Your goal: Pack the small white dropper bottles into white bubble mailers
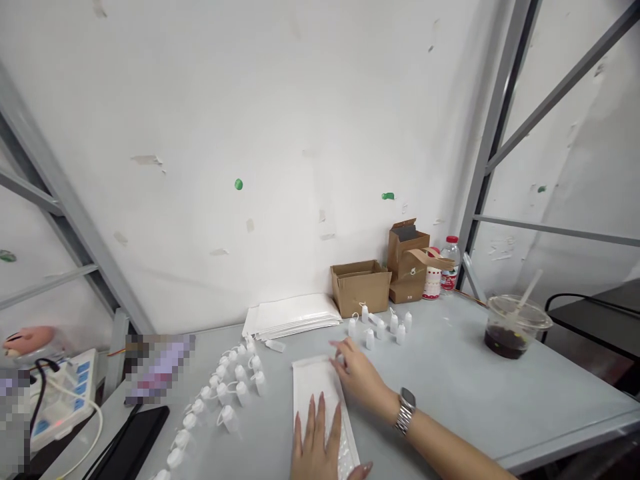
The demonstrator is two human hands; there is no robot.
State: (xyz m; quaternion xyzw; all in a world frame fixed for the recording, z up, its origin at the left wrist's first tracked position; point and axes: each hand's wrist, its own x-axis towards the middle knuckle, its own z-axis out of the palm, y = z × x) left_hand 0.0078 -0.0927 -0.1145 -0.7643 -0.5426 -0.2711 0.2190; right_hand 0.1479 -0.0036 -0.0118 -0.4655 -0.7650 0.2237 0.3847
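Note:
A white padded envelope [317,378] lies lengthwise on the grey table in front of me, with bubble texture showing near its lower end. My left hand [319,437] rests flat on its lower part, fingers spread. At the envelope's upper right corner is my right hand [357,373], its fingers bent and the tips apart, touching the edge. A watch [407,400] with a metal band is on the right wrist. Small white capped bottles [229,419] stand in rows to the left. Several more bottles [380,329] are grouped beyond my right hand.
Behind the envelope lies a stack of white envelopes [295,315]. An open cardboard box [361,293], brown paper bag [407,270] and red-capped bottle [450,263] stand along the wall. A drink cup [513,327] is at right. A power strip [70,397] and black phone-like slab [131,443] lie left.

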